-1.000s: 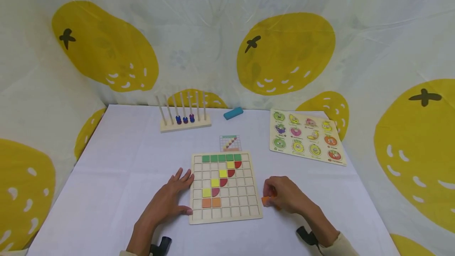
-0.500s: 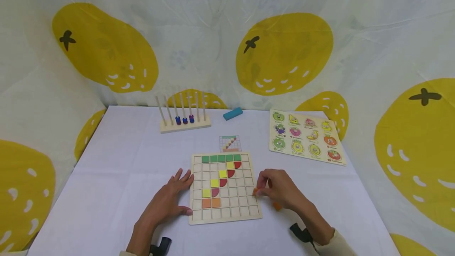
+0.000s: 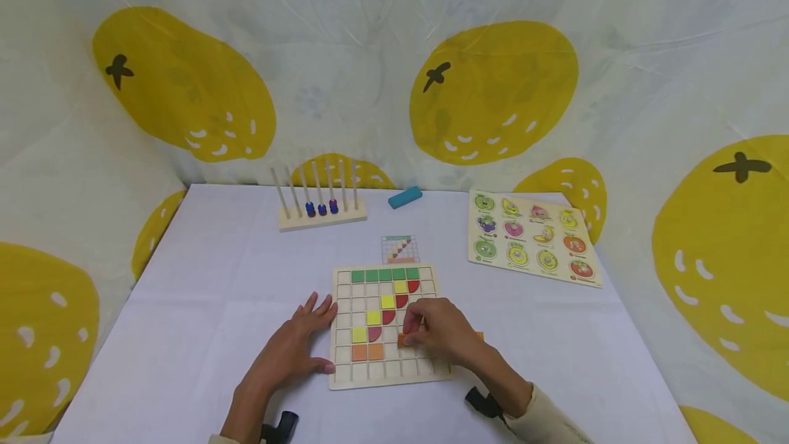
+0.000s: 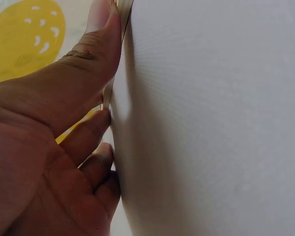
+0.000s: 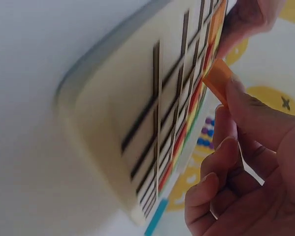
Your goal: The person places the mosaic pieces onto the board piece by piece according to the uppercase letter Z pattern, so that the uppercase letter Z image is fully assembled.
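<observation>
A wooden grid board lies on the table with green squares, a diagonal of yellow squares and red quarter-circle tiles, and two orange squares lower down. My left hand rests at the board's left edge, fingers spread and thumb touching its rim. Between thumb and fingertip, my right hand pinches an orange square tile, held tilted over the board's lower middle. More orange shows on the table behind the right hand, mostly hidden.
Behind the board lies a small pattern card. Farther back stand a peg abacus with several beads and a teal block. A fruit puzzle board lies at the back right, near the patterned cloth.
My right hand has lifted an orange tile from beside the board and carried it left over the grid. The left hand has stayed at the board's edge.
</observation>
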{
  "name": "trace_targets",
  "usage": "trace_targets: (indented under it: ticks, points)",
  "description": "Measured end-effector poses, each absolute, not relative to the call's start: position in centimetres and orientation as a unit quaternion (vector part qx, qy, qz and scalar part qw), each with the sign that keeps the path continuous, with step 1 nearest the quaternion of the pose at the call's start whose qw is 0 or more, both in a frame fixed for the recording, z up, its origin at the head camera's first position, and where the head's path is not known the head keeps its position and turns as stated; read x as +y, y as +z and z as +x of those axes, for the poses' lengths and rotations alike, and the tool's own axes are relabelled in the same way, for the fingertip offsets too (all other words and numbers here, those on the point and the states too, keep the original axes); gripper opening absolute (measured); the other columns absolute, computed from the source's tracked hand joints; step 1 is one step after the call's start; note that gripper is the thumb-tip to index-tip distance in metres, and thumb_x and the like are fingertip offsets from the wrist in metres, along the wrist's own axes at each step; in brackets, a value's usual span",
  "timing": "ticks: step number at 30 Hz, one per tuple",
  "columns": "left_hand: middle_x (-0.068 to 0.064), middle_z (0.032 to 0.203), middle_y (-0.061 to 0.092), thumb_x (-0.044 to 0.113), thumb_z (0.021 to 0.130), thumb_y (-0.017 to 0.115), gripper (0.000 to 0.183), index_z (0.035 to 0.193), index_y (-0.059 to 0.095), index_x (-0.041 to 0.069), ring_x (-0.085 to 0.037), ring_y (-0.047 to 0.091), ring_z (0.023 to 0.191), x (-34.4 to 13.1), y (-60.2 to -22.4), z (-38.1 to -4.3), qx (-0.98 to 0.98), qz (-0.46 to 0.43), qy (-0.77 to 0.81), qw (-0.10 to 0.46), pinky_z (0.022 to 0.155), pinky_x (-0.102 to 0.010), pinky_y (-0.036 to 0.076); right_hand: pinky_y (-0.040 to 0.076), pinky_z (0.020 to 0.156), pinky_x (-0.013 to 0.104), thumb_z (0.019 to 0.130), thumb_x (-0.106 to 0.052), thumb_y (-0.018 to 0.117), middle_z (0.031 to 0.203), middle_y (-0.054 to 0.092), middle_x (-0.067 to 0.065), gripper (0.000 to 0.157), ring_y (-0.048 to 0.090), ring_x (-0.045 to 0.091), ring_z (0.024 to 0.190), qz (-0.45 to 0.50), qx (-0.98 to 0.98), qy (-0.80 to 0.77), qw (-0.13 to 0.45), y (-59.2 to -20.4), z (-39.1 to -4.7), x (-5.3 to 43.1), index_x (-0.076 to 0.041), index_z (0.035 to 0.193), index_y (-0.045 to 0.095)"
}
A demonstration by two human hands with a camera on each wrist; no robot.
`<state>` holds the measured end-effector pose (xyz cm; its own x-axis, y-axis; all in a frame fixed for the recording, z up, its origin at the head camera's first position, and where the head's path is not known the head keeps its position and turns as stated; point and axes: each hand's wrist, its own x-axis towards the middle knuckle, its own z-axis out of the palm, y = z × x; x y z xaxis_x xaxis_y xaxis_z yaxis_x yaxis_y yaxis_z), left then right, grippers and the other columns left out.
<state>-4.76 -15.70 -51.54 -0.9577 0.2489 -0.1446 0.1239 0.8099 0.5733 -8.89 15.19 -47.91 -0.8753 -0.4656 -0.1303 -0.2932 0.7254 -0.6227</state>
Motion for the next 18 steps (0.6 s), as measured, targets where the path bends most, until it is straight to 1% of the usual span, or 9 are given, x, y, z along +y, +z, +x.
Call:
trace_targets:
  ticks: [4, 8, 18]
  points:
    - [0.0, 0.169, 0.04, 0.034, 0.061, 0.103, 0.113, 0.16, 0.049, 0.019, -0.032, 0.021, 0.166, -15.6, -51.5, -4.8, 0.945, 0.099, 0.293, 0.106, 0.127, -0.061, 0.034, 0.047, 0.064, 0.02, 0.083, -0.021, 0.093, 0.072, 0.06, -0.017, 0.023, 0.054, 0.003, 0.069, -0.217, 0.918, -0.299, 0.14, -48.5, -8.8, 14.0, -0.026, 0.081, 0.07]
    - [0.0, 0.169, 0.041, 0.034, 0.061, 0.103, 0.113, 0.16, 0.049, 0.019, -0.032, 0.021, 0.166, -15.6, -51.6, -4.8, 0.946, 0.098, 0.292, 0.106, 0.127, -0.061, 0.034, 0.047, 0.064, 0.02, 0.082, -0.015, 0.092, 0.072, 0.06, -0.015, 0.022, 0.055, 0.004, 0.069, -0.219, 0.922, -0.294, 0.128, -48.7, -8.7, 13.1, -0.023, 0.082, 0.071]
    - [-0.001, 0.169, 0.041, 0.034, 0.059, 0.104, 0.115, 0.159, 0.049, 0.019, -0.033, 0.022, 0.165, -15.7, -51.7, -4.8, 0.946, 0.097, 0.291, 0.106, 0.126, -0.062, 0.035, 0.045, 0.064, 0.02, 0.083, -0.016, 0.092, 0.072, 0.059, -0.015, 0.021, 0.052, 0.005, 0.071, -0.217, 0.935, -0.258, 0.113, -48.4, -8.4, 11.9, -0.022, 0.081, 0.072]
